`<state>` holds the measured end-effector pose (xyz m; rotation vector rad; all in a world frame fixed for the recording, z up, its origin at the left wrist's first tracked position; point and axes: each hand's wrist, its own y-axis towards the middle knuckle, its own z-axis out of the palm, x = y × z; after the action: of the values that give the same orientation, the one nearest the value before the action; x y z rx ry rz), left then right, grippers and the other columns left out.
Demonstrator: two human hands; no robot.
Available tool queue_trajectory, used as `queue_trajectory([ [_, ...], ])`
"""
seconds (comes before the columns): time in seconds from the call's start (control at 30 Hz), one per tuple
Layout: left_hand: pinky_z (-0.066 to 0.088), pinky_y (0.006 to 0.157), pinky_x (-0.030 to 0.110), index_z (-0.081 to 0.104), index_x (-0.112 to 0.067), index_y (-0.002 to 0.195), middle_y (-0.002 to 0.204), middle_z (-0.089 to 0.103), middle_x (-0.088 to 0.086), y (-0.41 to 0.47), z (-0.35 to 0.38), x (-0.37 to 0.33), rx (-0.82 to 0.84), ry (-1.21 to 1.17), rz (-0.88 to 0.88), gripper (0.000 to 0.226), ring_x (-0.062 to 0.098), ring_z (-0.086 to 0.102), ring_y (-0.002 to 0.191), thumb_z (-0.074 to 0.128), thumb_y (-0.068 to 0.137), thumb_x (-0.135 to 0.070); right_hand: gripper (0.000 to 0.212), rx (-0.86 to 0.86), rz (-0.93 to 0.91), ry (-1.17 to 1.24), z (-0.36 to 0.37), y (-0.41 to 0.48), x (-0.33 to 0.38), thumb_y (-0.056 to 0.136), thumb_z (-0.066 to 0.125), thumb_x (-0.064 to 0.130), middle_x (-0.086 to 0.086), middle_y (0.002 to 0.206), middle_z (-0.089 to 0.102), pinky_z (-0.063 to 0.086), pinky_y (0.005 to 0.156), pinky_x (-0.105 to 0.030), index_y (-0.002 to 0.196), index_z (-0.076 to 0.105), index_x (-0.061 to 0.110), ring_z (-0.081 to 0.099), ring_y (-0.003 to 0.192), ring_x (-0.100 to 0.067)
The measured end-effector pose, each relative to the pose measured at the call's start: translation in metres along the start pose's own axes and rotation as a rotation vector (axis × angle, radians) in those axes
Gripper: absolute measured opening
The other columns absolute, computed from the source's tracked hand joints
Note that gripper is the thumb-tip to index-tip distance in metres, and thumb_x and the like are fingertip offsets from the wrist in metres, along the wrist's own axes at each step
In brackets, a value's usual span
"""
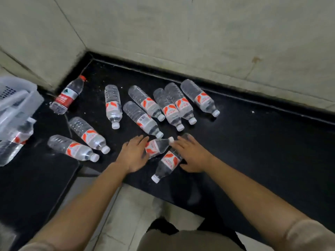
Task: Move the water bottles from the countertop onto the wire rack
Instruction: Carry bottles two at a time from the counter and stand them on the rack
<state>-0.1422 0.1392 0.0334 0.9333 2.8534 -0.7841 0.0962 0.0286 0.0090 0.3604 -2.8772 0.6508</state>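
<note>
Wrapping the corner: the counter (pixel 253 151), black and speckled, runs along two pale tiled walls (pixel 181 33).
Floor: pale tiles (pixel 126 214) show below the counter's near edge, between my forearms.
Basket: a white plastic basket (pixel 16 98) sits at the far left of the counter. A blurred basket bottle (pixel 16 140) lies against its near side.
Cluster: six clear bottles (pixel 145 102) with orange-and-white labels lie flat toward the back of the counter, white caps pointing my way. Two in the middle touch side by side.
Pair: two more of the same (pixel 88 134) lie left of my hands, close together, caps toward the right.
Red bottle: (pixel 68 95) lies alone near the corner, with a red label and a red cap at the wall end.
Left hand: (pixel 134 154) rests palm down, fingers straight, on the base end of the left bottle (pixel 157 146). Its cap points up and right.
Right hand: (pixel 192 154) lies flat with fingers stretched and thumb spread, over the base end of the right bottle (pixel 169 163). Its cap points toward me, near the counter edge.
Grip: both hands are wide and uncurled, touching but not clasping.
Contact: the two bottles under my hands cross just beside each other.
</note>
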Motion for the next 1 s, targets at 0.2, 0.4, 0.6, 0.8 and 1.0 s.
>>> queue_trajectory([
  [0.2, 0.040, 0.106, 0.051, 0.021, -0.020, 0.156, 0.149, 0.043, 0.011, 0.036, 0.024, 0.014, 0.164, -0.119, 0.118, 0.087, 0.034, 0.046, 0.133, 0.061, 0.088, -0.057, 0.090, 0.091, 0.231, -0.230, 0.002, 0.011, 0.016, 0.092, 0.064, 0.030, -0.007, 0.162, 0.021, 0.013, 0.121, -0.048, 0.161, 0.008, 0.021, 0.015, 0.151, -0.029],
  [0.4, 0.040, 0.102, 0.054, 0.022, -0.020, 0.153, 0.143, 0.044, 0.014, 0.048, 0.032, 0.012, 0.103, -0.087, 0.067, 0.081, 0.036, 0.047, 0.126, 0.050, 0.092, -0.064, 0.083, 0.149, 0.532, -0.119, 0.012, -0.010, 0.014, 0.092, 0.060, 0.054, -0.009, 0.148, 0.036, 0.028, 0.112, -0.050, 0.157, 0.019, 0.025, 0.033, 0.135, -0.033],
  [0.6, 0.042, 0.103, 0.053, 0.026, -0.024, 0.150, 0.141, 0.044, 0.014, 0.056, 0.026, 0.018, 0.141, -0.155, 0.072, 0.077, 0.036, 0.048, 0.125, 0.047, 0.092, -0.068, 0.091, 0.219, 0.704, 0.060, 0.023, -0.043, 0.008, 0.090, 0.056, 0.066, -0.011, 0.150, 0.037, 0.033, 0.112, -0.048, 0.158, 0.018, 0.017, 0.035, 0.136, -0.033],
  [0.8, 0.027, 0.118, 0.048, 0.042, -0.027, 0.148, 0.142, 0.030, 0.015, 0.057, 0.042, 0.023, 0.241, -0.535, -0.130, 0.065, 0.037, 0.032, 0.137, 0.046, 0.095, -0.064, 0.097, 0.131, 0.978, 0.609, 0.035, -0.073, 0.002, 0.087, 0.049, 0.077, -0.017, 0.144, 0.052, 0.042, 0.104, -0.044, 0.155, 0.018, 0.014, 0.052, 0.129, -0.036],
  [1.0, 0.024, 0.117, 0.058, 0.027, -0.026, 0.157, 0.151, 0.035, 0.020, 0.045, 0.057, 0.010, 0.199, -0.537, -0.171, 0.078, 0.041, 0.034, 0.140, 0.030, 0.094, -0.072, 0.089, -0.022, 1.072, 0.786, 0.045, -0.078, 0.008, 0.081, 0.063, 0.073, -0.016, 0.134, 0.056, 0.048, 0.097, -0.043, 0.137, 0.035, 0.011, 0.059, 0.120, -0.034],
])
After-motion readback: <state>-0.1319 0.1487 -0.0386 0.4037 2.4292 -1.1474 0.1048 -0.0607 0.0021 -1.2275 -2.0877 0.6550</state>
